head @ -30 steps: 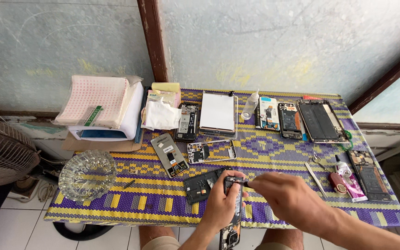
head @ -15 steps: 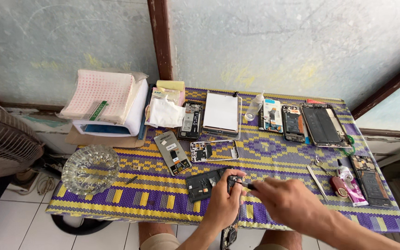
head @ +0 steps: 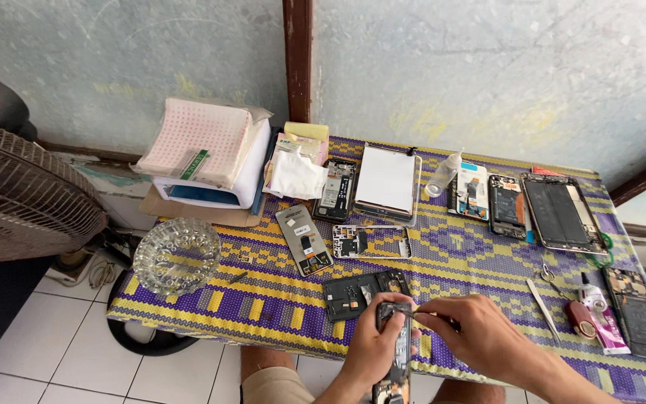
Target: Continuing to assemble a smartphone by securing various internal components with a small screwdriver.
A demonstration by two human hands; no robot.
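My left hand (head: pixel 368 348) grips an opened phone (head: pixel 393 352) upright at the table's front edge, its back cover off. My right hand (head: pixel 480 337) pinches a thin tool (head: pixel 413 315) with its tip touching the phone's top end. Just beyond lies a black phone frame (head: pixel 364 290) on the purple and yellow woven mat (head: pixel 457 254).
A glass ashtray (head: pixel 177 256) sits at the left. Several dismantled phones and screens (head: pixel 562 213) line the back, with a white panel (head: pixel 386 179), a small bottle (head: pixel 443 173), tweezers (head: pixel 543 301) and a tube (head: pixel 600 318) at the right. A fan (head: pixel 20 194) stands left of the table.
The view has shifted slightly. Both hands stay at the front edge on the phone, with the tool still at its top end.
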